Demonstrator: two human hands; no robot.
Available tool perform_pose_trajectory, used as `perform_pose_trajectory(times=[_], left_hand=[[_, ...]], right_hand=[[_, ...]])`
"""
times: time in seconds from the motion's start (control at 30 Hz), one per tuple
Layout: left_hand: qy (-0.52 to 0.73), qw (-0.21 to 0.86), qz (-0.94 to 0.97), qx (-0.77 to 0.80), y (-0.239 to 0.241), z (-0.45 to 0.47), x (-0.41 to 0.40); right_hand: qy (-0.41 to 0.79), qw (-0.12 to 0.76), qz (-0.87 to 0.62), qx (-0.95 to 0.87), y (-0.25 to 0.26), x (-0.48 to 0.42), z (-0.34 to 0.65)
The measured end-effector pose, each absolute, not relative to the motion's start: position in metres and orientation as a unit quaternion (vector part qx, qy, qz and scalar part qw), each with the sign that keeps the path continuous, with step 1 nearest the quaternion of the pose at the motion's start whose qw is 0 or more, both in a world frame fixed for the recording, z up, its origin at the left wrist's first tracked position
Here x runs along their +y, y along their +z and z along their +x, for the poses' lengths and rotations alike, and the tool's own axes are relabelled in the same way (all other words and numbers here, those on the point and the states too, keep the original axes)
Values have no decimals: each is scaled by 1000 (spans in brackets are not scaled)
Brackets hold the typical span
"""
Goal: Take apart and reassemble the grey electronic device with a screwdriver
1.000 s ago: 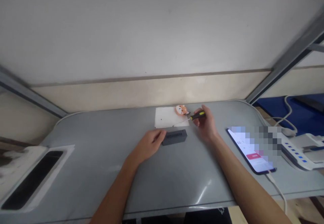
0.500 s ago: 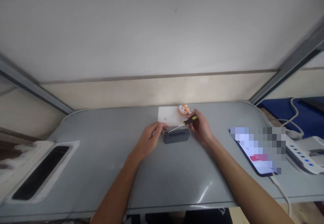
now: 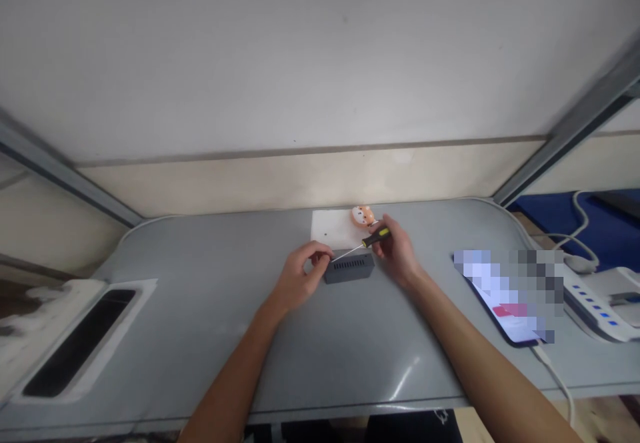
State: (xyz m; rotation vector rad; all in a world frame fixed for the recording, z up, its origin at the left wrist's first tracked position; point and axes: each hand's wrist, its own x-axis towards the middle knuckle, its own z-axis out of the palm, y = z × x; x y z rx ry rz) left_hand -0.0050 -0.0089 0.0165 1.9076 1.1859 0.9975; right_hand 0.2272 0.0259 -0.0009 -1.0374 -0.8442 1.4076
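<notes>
Compared with a second ago, the screwdriver (image 3: pixel 376 237) tip has moved from the white paper (image 3: pixel 325 223) to the left end of a dark gray box (image 3: pixel 353 272). The left hand (image 3: pixel 300 276) now brings thumb and fingers together there, narrow; I cannot tell whether they grip anything. The right hand (image 3: pixel 397 253), beyond the box's right end, holds the screwdriver's black-and-yellow handle; its shaft is thin metal. The box, rectangular with a row of slots, sits on a smooth, glossy gray surface (image 3: pixel 200 323). Behind it lies the flat paper and a rounded orange-and-white animal-faced trinket (image 3: pixel 362 216).
</notes>
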Motion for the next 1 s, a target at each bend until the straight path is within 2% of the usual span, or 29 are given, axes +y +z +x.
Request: perform_pose_trajectory(times=[0.33,0.53,0.7,0.9,1.0], left_hand=[[389,326,715,481,20,-4,-8],[395,295,718,491,24,-19,-4],[405,276,721,489,25,-25,-3],[429,152,766,455,18,-18,-10],[395,79,819,409,18,-8,-15]], right_hand=[[555,605,-457,-343,-4,32,229],[498,548,-507,-441,-9,30,219],[494,524,-508,-473,-14,30,217],[517,565,-482,-425,-10,32,224],[525,606,-467,-372,-2,33,232]])
